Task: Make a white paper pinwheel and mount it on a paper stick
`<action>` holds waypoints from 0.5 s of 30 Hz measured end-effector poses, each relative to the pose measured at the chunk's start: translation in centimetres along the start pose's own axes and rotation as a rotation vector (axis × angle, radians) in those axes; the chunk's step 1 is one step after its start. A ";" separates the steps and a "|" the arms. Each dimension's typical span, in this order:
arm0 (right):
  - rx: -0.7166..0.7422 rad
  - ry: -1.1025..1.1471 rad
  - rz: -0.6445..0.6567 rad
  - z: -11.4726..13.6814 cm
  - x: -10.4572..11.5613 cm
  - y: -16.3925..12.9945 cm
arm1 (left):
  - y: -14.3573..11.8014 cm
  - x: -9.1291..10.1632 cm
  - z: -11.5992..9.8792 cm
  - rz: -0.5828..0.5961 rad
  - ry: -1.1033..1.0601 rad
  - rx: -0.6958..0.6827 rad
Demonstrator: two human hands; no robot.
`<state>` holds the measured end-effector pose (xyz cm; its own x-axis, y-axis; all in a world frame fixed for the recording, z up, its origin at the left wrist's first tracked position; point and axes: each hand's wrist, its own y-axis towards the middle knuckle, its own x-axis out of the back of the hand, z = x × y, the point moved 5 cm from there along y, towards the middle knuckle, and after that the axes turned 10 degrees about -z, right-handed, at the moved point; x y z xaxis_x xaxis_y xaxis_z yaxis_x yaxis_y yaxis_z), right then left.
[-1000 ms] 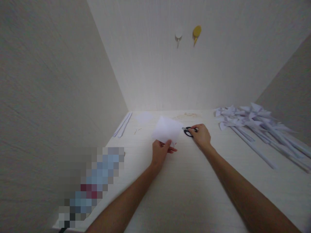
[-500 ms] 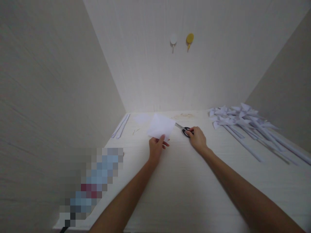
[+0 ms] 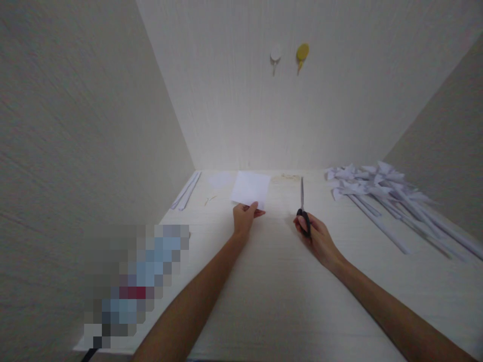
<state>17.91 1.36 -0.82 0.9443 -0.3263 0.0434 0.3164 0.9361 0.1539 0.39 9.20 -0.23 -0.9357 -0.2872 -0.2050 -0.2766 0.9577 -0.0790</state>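
Observation:
My left hand pinches the lower edge of a square sheet of white paper, thumb on top. To its right, my right hand grips the black handles of a pair of scissors. The blades look closed and point away from me, apart from the paper. Another pale paper sheet lies flat on the table behind and left of the held one.
Paper pinwheels on rolled paper sticks are heaped at the right. Two rolled paper sticks lie at the far left. A pixelated object occupies the left edge of the white table. White and yellow hooks hang on the back wall.
My right hand has lifted the scissors and swung their blades from pointing left to pointing forward. The paper in my left hand has turned so its edges sit squarer to me.

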 end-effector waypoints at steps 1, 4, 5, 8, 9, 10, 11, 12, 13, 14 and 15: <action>-0.025 0.032 0.019 -0.1 -0.2 -0.2 | -0.1 -0.1 0.1 0.021 -0.006 0.012; -0.088 0.076 0.104 -0.3 -0.7 -0.7 | -0.5 -0.1 -0.2 0.078 0.026 -0.021; -0.105 0.073 0.135 -0.3 -0.8 -0.8 | -0.6 -0.1 -0.4 0.089 0.042 -0.050; -0.146 -0.007 0.261 0.0 -1.2 -1.4 | -1.0 0.1 -1.2 0.090 0.069 -0.134; -0.151 -0.046 0.305 0.2 -1.3 -1.6 | -1.2 0.2 -1.4 0.087 0.072 -0.151; -0.153 -0.086 0.344 0.4 -1.5 -1.8 | -1.3 0.2 -1.6 0.088 0.076 -0.164; -0.151 -0.127 0.377 0.6 -1.7 -2.0 | -1.5 0.2 -1.7 0.093 0.080 -0.175; -0.146 -0.165 0.400 0.7 -1.8 -2.1 | -1.6 0.2 -1.8 0.100 0.080 -0.183; -0.137 -0.202 0.415 0.9 -2.0 -2.2 | -1.7 0.2 -1.9 0.106 0.076 -0.187; -0.128 -0.238 0.425 0.9 -2.1 -2.3 | -1.8 0.1 -1.9 0.111 0.074 -0.188; -0.118 -0.270 0.432 1.0 -2.2 -2.3 | -1.9 0.1 -1.8 0.111 0.072 -0.188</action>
<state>15.02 -0.19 -0.32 0.9389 0.0850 0.3336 -0.0740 0.9962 -0.0457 0.39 7.42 1.69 -0.9741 -0.1839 -0.1315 -0.2002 0.9718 0.1245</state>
